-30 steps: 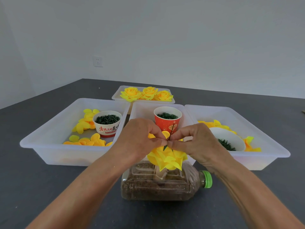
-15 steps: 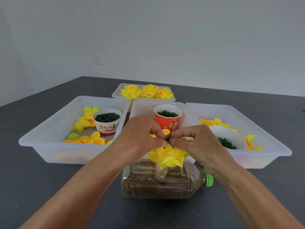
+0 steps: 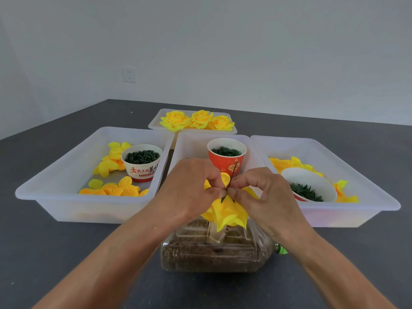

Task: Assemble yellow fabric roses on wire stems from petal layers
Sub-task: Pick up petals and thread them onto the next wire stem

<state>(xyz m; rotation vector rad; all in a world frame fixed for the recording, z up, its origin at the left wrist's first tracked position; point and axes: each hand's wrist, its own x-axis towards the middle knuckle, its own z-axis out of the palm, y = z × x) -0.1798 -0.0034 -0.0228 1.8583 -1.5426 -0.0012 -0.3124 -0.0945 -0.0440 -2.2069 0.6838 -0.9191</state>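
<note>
A half-built yellow fabric rose (image 3: pixel 227 214) hangs upside down between my hands, above a plastic bottle. A thin dark wire stem (image 3: pixel 233 173) sticks up from it. My left hand (image 3: pixel 191 190) and my right hand (image 3: pixel 265 197) meet at the stem's base, fingertips pinching the green piece and the petals around the wire. Three finished yellow roses (image 3: pixel 197 120) lie in the far tray (image 3: pixel 156 124). Loose yellow petals (image 3: pixel 113 189) lie in the left tray (image 3: pixel 60 175).
A clear bottle (image 3: pixel 214 253) filled with brown grain lies on its side under my hands. The middle tray (image 3: pixel 189 141) holds a red cup (image 3: pixel 223 163) of green rings. A white cup (image 3: pixel 142 168) of green parts stands at left. The right tray (image 3: pixel 356 175) holds petals and a tipped cup (image 3: pixel 312 186).
Both hands stay pinched at the stem base; they have shifted slightly, and the rose hangs a little lower over the bottle.
</note>
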